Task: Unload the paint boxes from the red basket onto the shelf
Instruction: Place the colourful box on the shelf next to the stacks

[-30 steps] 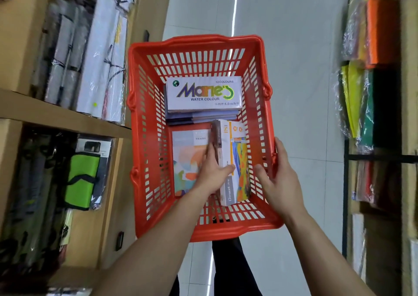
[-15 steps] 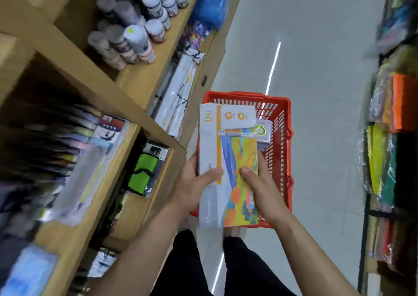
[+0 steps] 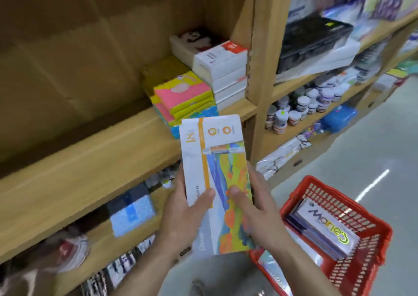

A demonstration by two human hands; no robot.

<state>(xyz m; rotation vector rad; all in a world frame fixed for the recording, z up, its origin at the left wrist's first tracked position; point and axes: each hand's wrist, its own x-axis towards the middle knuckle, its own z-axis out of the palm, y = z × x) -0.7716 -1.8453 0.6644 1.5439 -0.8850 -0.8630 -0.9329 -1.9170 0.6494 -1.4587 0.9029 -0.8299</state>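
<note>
A tall white paint box [image 3: 214, 159] with an orange stripe and a colourful painting is upright in front of the wooden shelf [image 3: 90, 153]. My left hand [image 3: 183, 214] grips its lower left side and my right hand [image 3: 260, 209] its lower right side, thumbs on the front. The red basket [image 3: 362, 270] is on the floor at the lower right. It holds a stack of white "Marie's" water colour boxes [image 3: 328, 230] and a flat glossy pack [image 3: 273, 268].
The shelf board carries pink and yellow boxes [image 3: 185, 96] and a stack of white boxes [image 3: 224, 71] at its right end; bare board lies to their left. A wooden upright [image 3: 264, 69] divides the bays. Paint jars [image 3: 303, 107] fill the neighbouring bay.
Both hands lifted the tall paint box out of the red basket and carried it up to the shelf. My view swung left and up toward the shelving.
</note>
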